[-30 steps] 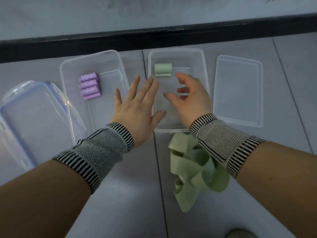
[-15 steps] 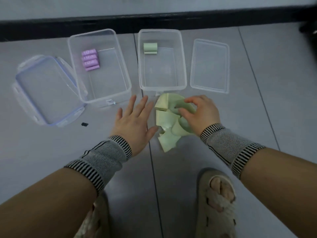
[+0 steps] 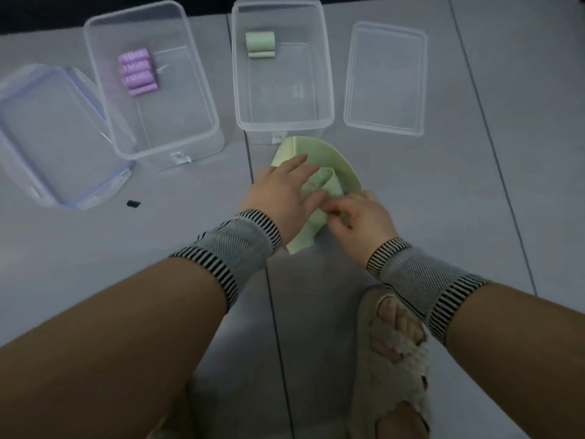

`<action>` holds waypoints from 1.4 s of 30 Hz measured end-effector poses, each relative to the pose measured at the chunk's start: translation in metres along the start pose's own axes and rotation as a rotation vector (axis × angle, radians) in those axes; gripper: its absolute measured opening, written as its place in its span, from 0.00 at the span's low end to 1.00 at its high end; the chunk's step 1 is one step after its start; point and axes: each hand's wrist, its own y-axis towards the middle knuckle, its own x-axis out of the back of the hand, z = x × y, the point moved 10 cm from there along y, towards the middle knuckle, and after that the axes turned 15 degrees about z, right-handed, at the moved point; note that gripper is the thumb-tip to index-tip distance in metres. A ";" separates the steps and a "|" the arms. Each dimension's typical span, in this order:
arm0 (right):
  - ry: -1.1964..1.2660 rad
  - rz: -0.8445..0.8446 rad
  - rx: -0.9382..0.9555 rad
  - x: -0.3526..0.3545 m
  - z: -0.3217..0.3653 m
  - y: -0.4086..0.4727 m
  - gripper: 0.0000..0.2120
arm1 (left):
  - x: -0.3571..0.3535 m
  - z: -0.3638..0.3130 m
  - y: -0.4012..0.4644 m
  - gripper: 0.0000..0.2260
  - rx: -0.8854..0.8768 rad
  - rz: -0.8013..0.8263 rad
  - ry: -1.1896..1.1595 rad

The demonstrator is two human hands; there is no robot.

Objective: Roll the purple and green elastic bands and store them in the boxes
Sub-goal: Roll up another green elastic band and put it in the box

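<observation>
Both hands blur slightly and cover the middle of the loose pale-green elastic band [image 3: 340,172] on the grey floor [image 3: 474,185], so how its folds run beneath them is hard to tell; its long axis runs from the near wall of the clear plastic box holding one green roll [image 3: 282,122] back toward the person. The left hand [image 3: 278,191] lies on the band with fingers nearly straight, while the right hand [image 3: 361,217] has its grip pinched on a fold. The clear box with purple rolls [image 3: 190,90] stands to the left, its far edge cut off.
</observation>
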 end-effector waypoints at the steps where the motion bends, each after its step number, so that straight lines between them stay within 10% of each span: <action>1: 0.003 0.015 0.013 -0.003 0.002 -0.001 0.10 | -0.004 0.001 0.005 0.21 0.039 0.048 0.046; 9: -0.015 -0.190 -0.040 0.030 -0.001 -0.002 0.12 | 0.013 0.036 -0.035 0.06 0.158 -0.075 0.040; 17: -0.148 -0.003 0.056 -0.005 0.046 0.005 0.08 | 0.081 0.100 -0.104 0.08 0.184 -0.581 -0.616; 23: -0.002 0.073 0.132 -0.026 0.068 0.003 0.08 | 0.023 0.169 -0.121 0.10 0.609 -0.148 -0.335; 29: 0.073 -0.229 -0.161 0.020 0.030 0.031 0.18 | 0.033 0.150 -0.106 0.17 0.489 -0.211 -0.278; 42: 0.063 0.040 -0.201 -0.010 0.034 0.061 0.17 | -0.007 0.161 -0.101 0.26 0.534 0.072 -0.042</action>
